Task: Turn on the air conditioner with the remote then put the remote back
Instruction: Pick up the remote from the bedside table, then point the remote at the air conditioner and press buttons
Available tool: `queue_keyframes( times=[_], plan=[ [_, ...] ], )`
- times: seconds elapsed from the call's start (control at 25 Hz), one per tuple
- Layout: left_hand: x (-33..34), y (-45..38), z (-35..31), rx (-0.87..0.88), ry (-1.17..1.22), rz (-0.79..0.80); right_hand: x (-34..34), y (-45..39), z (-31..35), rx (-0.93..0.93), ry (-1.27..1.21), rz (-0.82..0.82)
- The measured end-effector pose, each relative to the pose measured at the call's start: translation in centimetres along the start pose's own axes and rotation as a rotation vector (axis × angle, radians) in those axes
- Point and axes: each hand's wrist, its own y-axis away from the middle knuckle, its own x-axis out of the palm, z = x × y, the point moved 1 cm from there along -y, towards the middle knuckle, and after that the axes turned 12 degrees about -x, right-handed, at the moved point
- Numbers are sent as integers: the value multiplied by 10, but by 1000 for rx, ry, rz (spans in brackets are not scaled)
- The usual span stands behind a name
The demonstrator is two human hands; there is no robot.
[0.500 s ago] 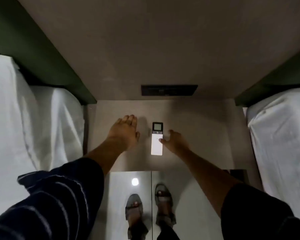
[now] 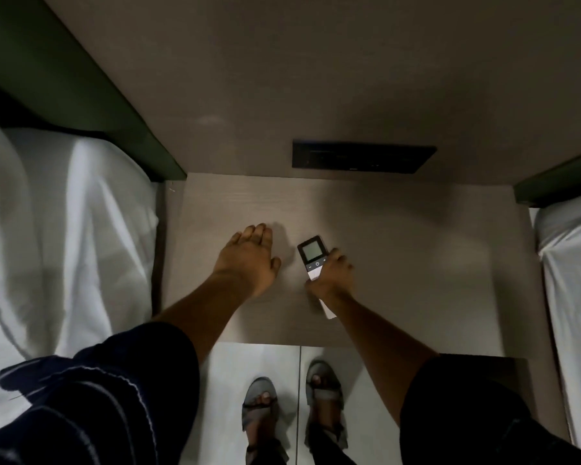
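The slim white remote (image 2: 311,255) with a dark top and a small grey screen is in my right hand (image 2: 332,275), tilted with its screen end pointing up and to the left above the beige bedside table (image 2: 416,263). My fingers wrap its middle, and its white lower end pokes out below my wrist. My left hand (image 2: 249,256) lies flat, palm down, on the table just left of the remote, holding nothing. The air conditioner is not in view.
A black socket panel (image 2: 363,156) sits in the wall above the table. White-sheeted beds flank the table, one on the left (image 2: 64,229) and one on the right (image 2: 571,263), with dark green headboards. My sandalled feet (image 2: 289,407) stand on the pale tiled floor.
My right hand has closed around the remote and tilted it off its flat, straight position on the table. My left hand stays flat on the table.
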Motion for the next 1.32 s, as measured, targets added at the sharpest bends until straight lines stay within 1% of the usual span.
queue_keyframes(
  times=[0.08, 0.16, 0.24, 0.32, 0.48, 0.56, 0.68, 0.8, 0.92, 1.04, 1.16, 1.32],
  plan=[
    [-7, 14, 3, -5, -2, 28, -11, 12, 1, 17, -183, 50],
    [-28, 34, 8, -37, 4, 37, -36, 28, 15, -17, -258, 99],
    [-65, 56, 18, -53, 19, 2, -70, 45, 44, -97, -339, 190],
    [-107, 84, 35, -67, 40, -68, -112, 69, 85, -192, -456, 302],
    [-197, 169, 109, -181, 103, -232, -191, 130, 188, -409, -586, 435],
    [-234, 234, 160, -289, 106, -333, -231, 180, 250, -541, -617, 506],
    [-277, 327, 228, -415, 102, -411, -269, 254, 331, -688, -734, 609],
    [-311, 455, 304, -564, 54, -543, -282, 354, 411, -790, -760, 705],
    [-319, 596, 375, -728, 64, -632, -273, 469, 479, -935, -701, 837],
    [-290, 737, 430, -933, 84, -655, -248, 595, 536, -1073, -669, 930],
    [-256, 861, 465, -1102, 78, -657, -222, 712, 580, -1148, -689, 1001],
    [-222, 1006, 481, -1347, 82, -627, -197, 852, 624, -1223, -747, 1089]
  ],
)
